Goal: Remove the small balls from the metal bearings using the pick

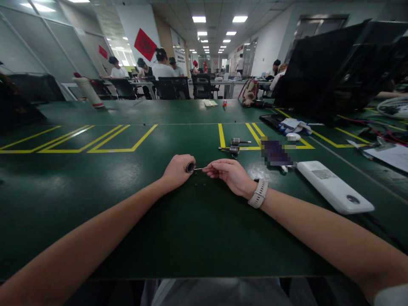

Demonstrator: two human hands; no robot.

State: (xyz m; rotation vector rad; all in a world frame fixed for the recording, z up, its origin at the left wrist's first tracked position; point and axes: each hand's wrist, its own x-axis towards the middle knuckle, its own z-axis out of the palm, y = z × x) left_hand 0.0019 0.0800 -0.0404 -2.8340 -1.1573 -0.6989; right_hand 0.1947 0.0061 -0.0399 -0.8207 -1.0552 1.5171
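Note:
My left hand [178, 172] is closed round a dark metal cylinder [190, 167], its round hollow end turned to the right. Between the fingertips of my right hand [231, 175] is a thin metal rod [199, 169], pointing left with its tip at the cylinder's open end. I cannot tell how far the tip reaches inside. A few tiny dark rings [204, 185] lie on the green table below my hands. Beyond my right hand lie two metal cylinders with thin shafts, one farther [236, 141] and one nearer [234, 150].
On the right are a white device [334, 187], a blurred dark object [276, 153], gloves [295, 126] and a clipboard [390, 152]. A black monitor [331, 72] stands behind them. Yellow tape [111, 150] marks the green table [191, 238]. Several people sit in the background.

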